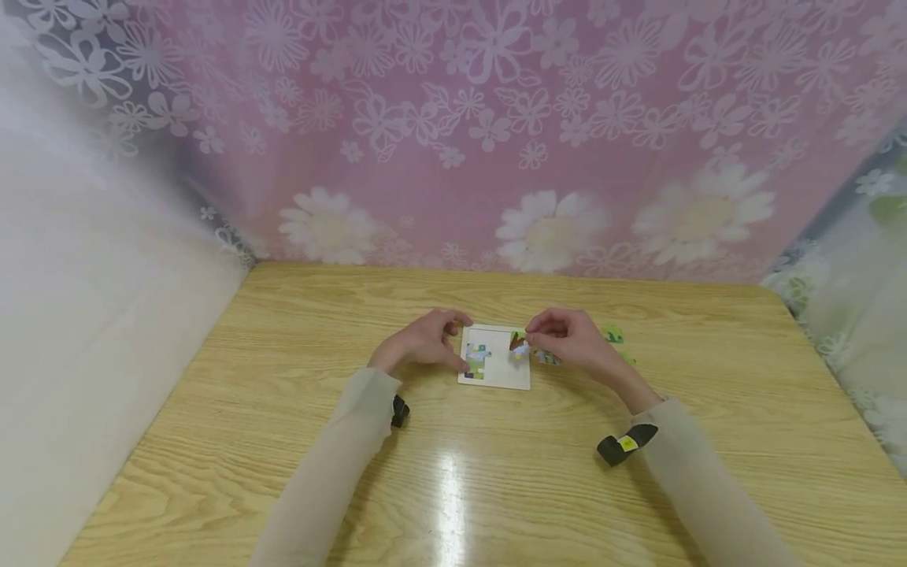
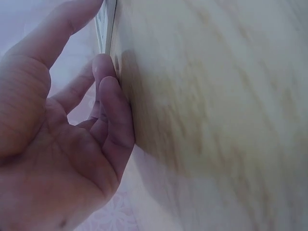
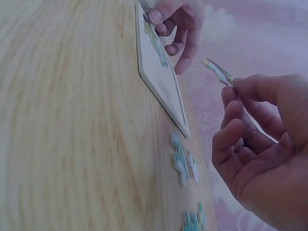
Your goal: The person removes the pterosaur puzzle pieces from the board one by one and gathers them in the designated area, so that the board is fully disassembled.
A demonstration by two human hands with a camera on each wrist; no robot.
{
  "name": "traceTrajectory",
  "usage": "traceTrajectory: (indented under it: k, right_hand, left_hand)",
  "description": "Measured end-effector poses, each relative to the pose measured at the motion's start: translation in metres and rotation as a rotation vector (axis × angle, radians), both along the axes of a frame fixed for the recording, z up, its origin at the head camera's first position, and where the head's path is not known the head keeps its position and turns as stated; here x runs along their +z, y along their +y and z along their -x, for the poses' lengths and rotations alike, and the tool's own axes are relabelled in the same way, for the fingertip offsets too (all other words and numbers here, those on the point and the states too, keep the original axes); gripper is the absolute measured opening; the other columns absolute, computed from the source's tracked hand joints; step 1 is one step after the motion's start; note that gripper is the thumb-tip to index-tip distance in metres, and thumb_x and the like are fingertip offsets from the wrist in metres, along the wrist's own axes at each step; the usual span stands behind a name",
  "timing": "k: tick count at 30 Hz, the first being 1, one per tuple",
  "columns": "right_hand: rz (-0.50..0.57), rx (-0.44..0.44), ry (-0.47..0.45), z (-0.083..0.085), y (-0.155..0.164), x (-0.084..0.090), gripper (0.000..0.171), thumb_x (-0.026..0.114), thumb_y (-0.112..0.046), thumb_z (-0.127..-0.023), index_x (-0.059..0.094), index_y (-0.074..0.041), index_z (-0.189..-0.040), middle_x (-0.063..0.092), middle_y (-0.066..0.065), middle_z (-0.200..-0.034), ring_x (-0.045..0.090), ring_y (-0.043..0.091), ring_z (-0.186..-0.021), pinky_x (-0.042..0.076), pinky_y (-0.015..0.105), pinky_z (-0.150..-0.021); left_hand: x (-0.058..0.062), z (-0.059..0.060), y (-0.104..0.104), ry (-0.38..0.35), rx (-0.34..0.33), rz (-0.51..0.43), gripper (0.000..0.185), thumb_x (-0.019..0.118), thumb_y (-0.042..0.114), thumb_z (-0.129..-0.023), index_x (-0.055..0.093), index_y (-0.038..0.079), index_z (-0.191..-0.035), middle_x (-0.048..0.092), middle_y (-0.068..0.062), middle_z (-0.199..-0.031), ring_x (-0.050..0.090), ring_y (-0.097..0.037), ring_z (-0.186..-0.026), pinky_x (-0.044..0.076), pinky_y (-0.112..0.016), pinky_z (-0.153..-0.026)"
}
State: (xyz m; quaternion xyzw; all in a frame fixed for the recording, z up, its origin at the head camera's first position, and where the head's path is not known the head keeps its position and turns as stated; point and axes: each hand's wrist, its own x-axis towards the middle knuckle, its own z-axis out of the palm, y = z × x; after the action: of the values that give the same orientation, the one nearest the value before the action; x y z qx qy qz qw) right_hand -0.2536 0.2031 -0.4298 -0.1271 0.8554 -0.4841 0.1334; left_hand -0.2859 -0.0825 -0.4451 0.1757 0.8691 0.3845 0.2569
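A white jigsaw tray [image 1: 500, 372] lies flat on the table, with joined puzzle pieces [image 1: 475, 364] along its left side. My left hand [image 1: 423, 340] holds the tray at its left edge, thumb by the lower corner and index finger by the upper one. Between thumb and fingertips, my right hand [image 1: 572, 340] pinches a puzzle piece [image 1: 519, 344] over the tray's right part. In the right wrist view this piece [image 3: 219, 72] is tilted and raised above the tray. Loose puzzle pieces [image 3: 180, 159] lie just right of the tray, partly hidden by the right hand in the head view.
More loose pieces [image 1: 612, 334] lie farther right on the wooden table [image 1: 453, 441]. A pink flowered curtain [image 1: 439, 157] hangs behind the table's back edge. Black wrist straps [image 1: 627, 445] sit on both sleeves.
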Motion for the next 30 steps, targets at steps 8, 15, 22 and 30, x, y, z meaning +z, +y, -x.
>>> traceTrajectory:
  k: [8,15,22,30]
  right_hand:
    - [-0.026,0.032,0.012,-0.013,0.020,-0.001,0.024,0.066,-0.035,-0.089,0.063,-0.015,-0.102,0.066,0.011,-0.095,0.057,0.035,-0.077,0.047,0.034,-0.061]
    - [-0.077,0.079,0.038,-0.024,0.033,-0.005,0.019,0.067,-0.031,-0.088,0.064,-0.014,-0.098,0.066,0.006,-0.091,0.061,0.025,-0.081,0.049,0.029,-0.066]
    - [-0.125,0.090,0.031,-0.033,0.038,-0.008,0.014,0.067,-0.025,-0.088,0.063,-0.015,-0.096,0.066,0.005,-0.088,0.060,0.022,-0.077,0.048,0.027,-0.062]
    - [-0.172,0.050,0.045,-0.033,0.040,-0.019,0.011,0.069,-0.027,-0.087,0.065,-0.018,-0.093,0.066,0.001,-0.085,0.060,0.016,-0.076,0.047,0.025,-0.064]
  left_hand:
    - [0.002,-0.006,-0.001,0.018,0.002,0.016,0.083,0.086,0.028,-0.068,0.042,0.026,-0.139,0.041,-0.003,-0.126,0.051,-0.017,-0.085,0.042,-0.032,-0.080]
    - [0.004,-0.013,-0.001,0.035,0.017,0.020,0.083,0.085,0.029,-0.070,0.041,0.026,-0.140,0.040,-0.005,-0.131,0.052,-0.017,-0.084,0.042,-0.035,-0.085]
    - [0.002,-0.013,-0.001,0.062,0.008,0.058,0.083,0.084,0.032,-0.070,0.040,0.028,-0.141,0.042,-0.004,-0.129,0.049,-0.019,-0.086,0.040,-0.037,-0.087]
    - [0.000,-0.013,-0.002,0.076,0.003,0.056,0.083,0.083,0.034,-0.071,0.039,0.028,-0.142,0.045,-0.003,-0.126,0.049,-0.018,-0.082,0.041,-0.037,-0.089]
